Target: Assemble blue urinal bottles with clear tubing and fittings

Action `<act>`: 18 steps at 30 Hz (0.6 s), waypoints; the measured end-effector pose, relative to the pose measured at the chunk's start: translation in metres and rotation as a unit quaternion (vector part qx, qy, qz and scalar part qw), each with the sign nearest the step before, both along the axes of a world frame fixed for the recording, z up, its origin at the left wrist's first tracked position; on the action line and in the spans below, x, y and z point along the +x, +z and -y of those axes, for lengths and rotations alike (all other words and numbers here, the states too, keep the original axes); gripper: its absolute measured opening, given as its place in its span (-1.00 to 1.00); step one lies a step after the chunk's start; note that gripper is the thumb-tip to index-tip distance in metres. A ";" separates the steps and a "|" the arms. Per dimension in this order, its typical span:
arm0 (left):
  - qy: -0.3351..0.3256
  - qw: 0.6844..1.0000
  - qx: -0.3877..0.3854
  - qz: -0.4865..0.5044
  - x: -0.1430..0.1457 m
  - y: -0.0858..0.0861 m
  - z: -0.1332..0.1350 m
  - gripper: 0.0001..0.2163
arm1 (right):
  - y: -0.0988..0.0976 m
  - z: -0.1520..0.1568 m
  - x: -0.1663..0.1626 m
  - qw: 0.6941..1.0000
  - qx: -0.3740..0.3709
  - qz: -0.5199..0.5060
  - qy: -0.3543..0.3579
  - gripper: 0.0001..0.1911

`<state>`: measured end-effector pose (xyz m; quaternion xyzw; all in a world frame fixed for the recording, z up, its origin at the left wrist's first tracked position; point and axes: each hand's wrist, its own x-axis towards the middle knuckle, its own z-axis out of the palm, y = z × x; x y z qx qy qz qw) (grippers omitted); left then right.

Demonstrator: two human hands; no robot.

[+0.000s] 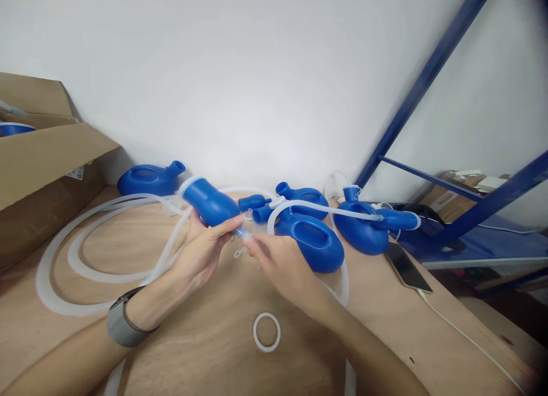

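In my left hand (205, 245) is a blue urinal funnel (212, 202) with a white rim, tilted with its wide mouth up and left. My left fingers are closed around its lower side. My right hand (274, 256) pinches a translucent hose end (245, 234) at the funnel's narrow tip. A small clear tab with a ring hole (238, 252) hangs beside the fingers. My fingers partly hide the joint, so I cannot tell how far the hose is on. A white ring (266, 332) lies on the table in front of my hands.
Blue urinal bottles stand on the wooden table: one at back left (148, 180), several at right (310, 242). Coiled white hose (55, 302) lies left. An open cardboard box (47, 207) stands far left. A phone (409, 267) with a cable and a blue metal frame (419, 93) are at right.
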<state>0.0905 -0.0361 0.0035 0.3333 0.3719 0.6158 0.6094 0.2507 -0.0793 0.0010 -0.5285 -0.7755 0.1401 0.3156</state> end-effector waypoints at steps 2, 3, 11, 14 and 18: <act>-0.003 1.000 0.009 -0.004 0.000 0.000 0.002 -0.48 | 0.003 0.000 -0.001 1.000 -0.015 0.000 -0.006 -0.55; -0.008 1.000 0.010 -0.007 0.001 0.000 0.003 -0.49 | 0.003 0.000 -0.001 1.000 -0.016 -0.001 -0.010 -0.56; 0.066 0.997 0.033 0.018 -0.007 -0.007 -0.021 -0.40 | -0.006 0.009 0.011 0.984 0.028 0.175 -0.019 -0.56; 0.126 0.990 0.037 0.043 -0.022 -0.002 -0.044 -0.36 | -0.010 0.013 0.030 0.968 0.089 0.228 -0.046 -0.48; 0.107 0.993 0.038 0.024 -0.032 0.002 -0.059 -0.38 | -0.010 0.000 0.077 0.985 0.108 0.113 -0.068 -0.58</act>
